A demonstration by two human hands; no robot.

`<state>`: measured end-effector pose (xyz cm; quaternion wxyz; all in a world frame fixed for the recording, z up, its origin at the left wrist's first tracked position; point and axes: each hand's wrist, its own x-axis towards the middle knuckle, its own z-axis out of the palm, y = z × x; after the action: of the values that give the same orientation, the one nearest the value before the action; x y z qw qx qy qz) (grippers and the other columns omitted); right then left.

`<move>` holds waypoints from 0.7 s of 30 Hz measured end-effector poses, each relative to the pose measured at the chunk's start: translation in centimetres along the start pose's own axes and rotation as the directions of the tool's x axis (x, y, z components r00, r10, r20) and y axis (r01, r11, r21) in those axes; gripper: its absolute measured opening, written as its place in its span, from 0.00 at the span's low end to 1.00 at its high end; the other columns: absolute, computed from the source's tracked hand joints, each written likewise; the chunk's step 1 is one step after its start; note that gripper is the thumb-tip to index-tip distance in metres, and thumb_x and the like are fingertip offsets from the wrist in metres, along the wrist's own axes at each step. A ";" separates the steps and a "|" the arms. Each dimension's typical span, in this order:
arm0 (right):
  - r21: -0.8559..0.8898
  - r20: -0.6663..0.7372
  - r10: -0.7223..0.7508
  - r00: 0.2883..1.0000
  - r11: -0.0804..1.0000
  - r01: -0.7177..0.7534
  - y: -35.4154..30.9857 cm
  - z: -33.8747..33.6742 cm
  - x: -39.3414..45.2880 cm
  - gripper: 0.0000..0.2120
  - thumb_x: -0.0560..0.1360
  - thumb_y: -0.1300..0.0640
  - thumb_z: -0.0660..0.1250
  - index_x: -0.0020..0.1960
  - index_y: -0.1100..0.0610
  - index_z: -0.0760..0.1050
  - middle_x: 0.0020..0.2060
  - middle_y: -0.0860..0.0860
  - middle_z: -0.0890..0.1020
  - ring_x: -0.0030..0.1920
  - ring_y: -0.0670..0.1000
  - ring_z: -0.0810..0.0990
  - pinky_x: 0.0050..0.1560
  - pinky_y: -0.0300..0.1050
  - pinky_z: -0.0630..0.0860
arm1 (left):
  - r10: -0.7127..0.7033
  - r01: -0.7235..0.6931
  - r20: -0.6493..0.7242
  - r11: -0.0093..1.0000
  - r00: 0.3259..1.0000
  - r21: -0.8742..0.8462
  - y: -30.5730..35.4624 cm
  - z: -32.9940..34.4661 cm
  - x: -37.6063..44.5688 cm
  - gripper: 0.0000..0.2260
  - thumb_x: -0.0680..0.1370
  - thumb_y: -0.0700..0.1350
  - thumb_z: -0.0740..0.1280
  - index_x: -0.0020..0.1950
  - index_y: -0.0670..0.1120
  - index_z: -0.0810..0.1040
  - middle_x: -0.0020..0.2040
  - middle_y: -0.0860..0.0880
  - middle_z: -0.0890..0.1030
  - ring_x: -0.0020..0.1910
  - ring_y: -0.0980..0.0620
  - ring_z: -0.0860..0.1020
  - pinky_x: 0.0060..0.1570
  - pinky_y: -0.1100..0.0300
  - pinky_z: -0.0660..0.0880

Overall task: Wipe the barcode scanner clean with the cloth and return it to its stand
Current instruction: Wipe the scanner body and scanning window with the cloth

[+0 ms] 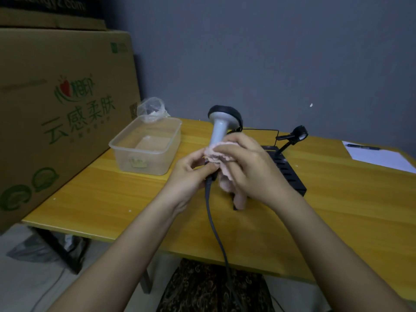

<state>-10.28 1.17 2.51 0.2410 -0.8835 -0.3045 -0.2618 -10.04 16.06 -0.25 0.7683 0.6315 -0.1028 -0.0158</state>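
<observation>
Beside yellow table [112,194], cardboard box [56,109] with green "云感柔肤" lettering

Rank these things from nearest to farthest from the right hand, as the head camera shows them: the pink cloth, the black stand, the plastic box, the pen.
1. The pink cloth: held in the right hand itself.
2. The black stand: just behind and right of that hand.
3. The plastic box: left of both hands.
4. The pen: far right, on the paper.
</observation>
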 end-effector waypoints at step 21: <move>0.660 -0.199 0.459 0.866 0.716 -0.228 0.7 1.4 -0.5 0.13 0.75 0.66 0.66 0.47 0.48 0.77 0.44 0.43 0.81 0.46 0.39 0.80 0.47 0.35 0.77 | -0.050 0.118 0.160 0.882 0.986 -0.455 0.0 -0.2 0.9 0.11 0.80 0.40 0.55 0.52 0.41 0.76 0.45 0.44 0.83 0.43 0.49 0.82 0.45 0.52 0.81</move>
<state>-9.70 1.34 1.00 0.6107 -0.7359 -0.1525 -0.2495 -9.10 16.08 -0.12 0.8859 0.4311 -0.1237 -0.1187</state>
